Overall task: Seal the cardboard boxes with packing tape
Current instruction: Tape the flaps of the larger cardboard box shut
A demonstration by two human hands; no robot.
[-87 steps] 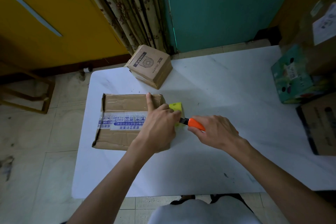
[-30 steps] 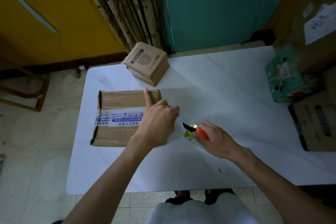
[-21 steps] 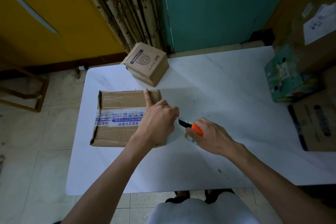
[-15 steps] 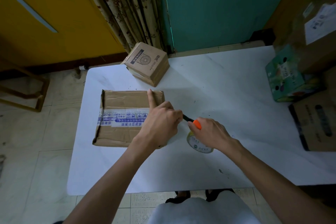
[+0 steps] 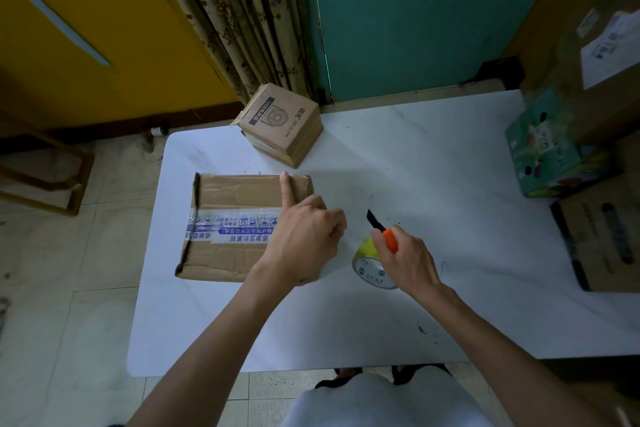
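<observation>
Your right hand (image 5: 408, 263) is clamped on the cutter (image 5: 390, 240), blade out, tape roll (image 5: 367, 265) just under it on the tabletop (image 5: 433, 177). Your left hand (image 5: 304, 239) pins the box (image 5: 225, 253), index straight, other fingers (image 5: 334, 227) curled over its right edge. Risk: blade nicks those fingers if it slips leftward.

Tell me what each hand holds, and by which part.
Right hand: utility knife, by its orange handle. Left hand: flat box, fingers curled over its right edge.

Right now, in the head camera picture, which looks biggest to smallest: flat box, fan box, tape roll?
1. flat box
2. fan box, though it sits farther away
3. tape roll, partly hidden by the right hand gripping the knife
</observation>
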